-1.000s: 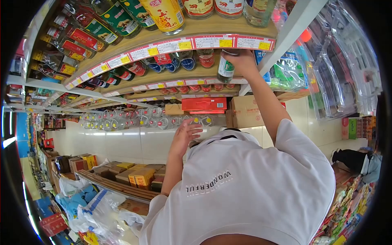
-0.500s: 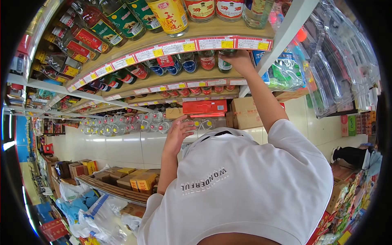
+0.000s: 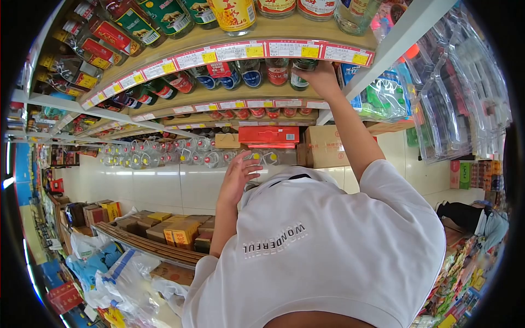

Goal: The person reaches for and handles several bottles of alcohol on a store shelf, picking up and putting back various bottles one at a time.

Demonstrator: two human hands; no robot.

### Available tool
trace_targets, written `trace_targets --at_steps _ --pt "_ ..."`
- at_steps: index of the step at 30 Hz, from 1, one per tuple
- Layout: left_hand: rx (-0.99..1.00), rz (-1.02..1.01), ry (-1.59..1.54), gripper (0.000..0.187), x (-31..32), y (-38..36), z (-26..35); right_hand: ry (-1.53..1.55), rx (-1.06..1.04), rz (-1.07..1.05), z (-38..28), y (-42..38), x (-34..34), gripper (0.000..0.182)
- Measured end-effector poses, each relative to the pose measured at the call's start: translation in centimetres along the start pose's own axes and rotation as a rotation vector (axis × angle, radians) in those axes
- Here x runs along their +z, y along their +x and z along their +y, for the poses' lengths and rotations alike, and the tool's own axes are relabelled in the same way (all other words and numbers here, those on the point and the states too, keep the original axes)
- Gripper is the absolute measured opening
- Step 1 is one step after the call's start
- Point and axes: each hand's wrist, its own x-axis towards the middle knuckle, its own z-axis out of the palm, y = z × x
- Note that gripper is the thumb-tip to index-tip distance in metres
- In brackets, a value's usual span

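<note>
My right hand (image 3: 324,80) reaches onto the second shelf, under the price-tag strip, and its fingers curl round the side of a glass bottle (image 3: 299,82) with a white and green label. The fingertips are partly hidden behind the bottle and the shelf edge above. Left of it, in the same row, stand a bottle with a red label (image 3: 277,75) and several with blue labels (image 3: 251,76). My left hand (image 3: 236,177) hangs in the air before my chest, fingers apart and holding nothing.
Larger bottles, one with a yellow label (image 3: 232,15), line the shelf above. A white shelf post (image 3: 377,65) stands right of my arm. On the floor are a red box (image 3: 268,134), cartons (image 3: 326,146) and several clear jugs (image 3: 191,152). Someone in dark trousers (image 3: 460,214) is at far right.
The view has shifted slightly, with the shelves nearer the top of the picture. My right hand stays at the same bottle, and my left hand keeps its open pose.
</note>
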Motion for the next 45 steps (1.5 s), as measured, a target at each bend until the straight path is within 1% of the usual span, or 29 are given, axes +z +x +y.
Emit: trace_targets --at_steps 2,5,11,14,15,18,19,22,23,26,27,30,31,34,35,38,39,42,45 --pt "-0.004 -0.006 0.003 0.05 0.0 0.0 0.0 -0.002 -0.014 0.034 -0.5 -0.2 0.0 0.069" --pt "-0.008 -0.011 0.008 0.05 0.3 0.0 0.4 0.099 0.041 0.049 -1.3 -0.6 -0.1 0.07" --pt "-0.058 -0.01 0.004 0.047 -0.3 0.3 0.1 0.178 0.185 0.036 -2.7 -2.2 -1.1 0.066" --pt "-0.076 0.009 -0.012 0.046 -0.6 0.2 -0.3 0.052 0.129 0.134 -3.5 -4.1 -1.2 0.062" --pt "-0.084 0.018 -0.015 0.046 -0.7 0.1 -0.5 0.024 0.013 0.222 -3.0 -5.2 -0.8 0.058" --pt "-0.102 0.037 -0.006 0.05 -1.5 -0.1 -1.1 -0.025 0.039 0.28 -4.1 -8.1 -0.4 0.052" --pt "-0.097 0.037 -0.05 0.046 -1.9 -0.3 -1.4 -0.085 -0.01 0.275 -4.4 -8.7 0.1 0.049" --pt "-0.088 0.029 -0.083 0.046 -3.1 -0.7 -2.0 0.113 -0.001 0.158 -6.0 -9.2 2.4 0.049" --pt "-0.095 0.047 -0.094 0.046 -3.4 -1.1 -2.1 0.098 -0.021 0.127 -6.3 -8.6 3.3 0.049" --pt "-0.088 0.087 -0.108 0.045 -4.5 -1.8 -1.1 0.189 0.064 0.064 -9.8 -5.9 5.5 0.049" --pt "-0.079 0.093 -0.107 0.045 -5.0 -2.1 -0.7 0.238 0.002 0.111 -9.7 -4.8 7.2 0.053" --pt "-0.06 0.107 -0.083 0.047 -6.8 -3.1 1.5 0.205 0.095 0.023 -12.0 -2.2 8.4 0.055" --pt "-0.052 0.112 -0.076 0.048 -7.4 -3.4 2.2 0.172 0.234 -0.074 -13.2 -1.4 8.1 0.057" --pt "0.009 0.106 -0.049 0.048 -9.4 -4.1 4.1 -0.016 0.015 0.061 -11.9 0.2 10.4 0.054" --pt "0.023 0.115 -0.047 0.049 -10.1 -4.2 4.5 -0.01 -0.043 0.087 -11.3 0.9 10.9 0.055" --pt "0.06 0.111 -0.039 0.048 -11.0 -4.5 5.7 -0.395 -0.366 0.265 -11.6 1.9 11.4 0.058" --pt "0.067 0.105 -0.039 0.046 -11.1 -4.5 6.0 -0.351 -0.223 0.213 -11.8 2.1 11.9 0.06" --pt "0.065 0.111 -0.029 0.046 -10.9 -4.6 6.5 -0.27 -0.098 0.055 -12.9 2.8 11.4 0.056" --pt "0.079 0.089 -0.03 0.045 -10.8 -4.6 6.4 -0.335 -0.122 -0.019 -12.3 3.4 11.1 0.055"
